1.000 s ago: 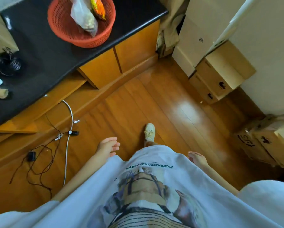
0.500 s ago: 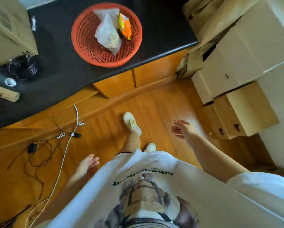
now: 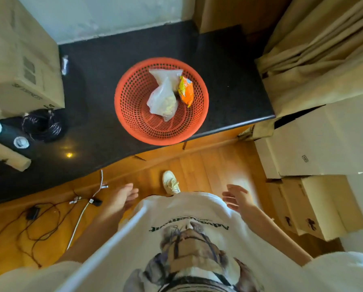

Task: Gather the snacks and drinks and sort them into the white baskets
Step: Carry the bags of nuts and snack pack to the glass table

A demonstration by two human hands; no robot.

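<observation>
A round red mesh basket (image 3: 134,123) stands on the black countertop (image 3: 96,114), its near rim over the counter's front edge. Inside it lie a clear plastic bag of pale snacks (image 3: 163,98) and an orange snack packet (image 3: 185,91). My left hand (image 3: 123,196) hangs low over the wooden floor, fingers loosely apart, holding nothing. My right hand (image 3: 238,198) is raised in front of my body with fingers spread and empty. Both hands are well below the basket. No white basket is in view.
A cardboard box (image 3: 22,60) sits on the counter's left, with a coil of black cable (image 3: 42,125) and a cardboard tube (image 3: 7,153) near it. Stacked boxes (image 3: 315,199) and a curtain (image 3: 315,45) fill the right side. Cables (image 3: 50,209) trail across the floor at left.
I have stepped closer to the counter, so the red basket is now centred in view. My right hand has dropped back toward my body and my left hand has come forward.
</observation>
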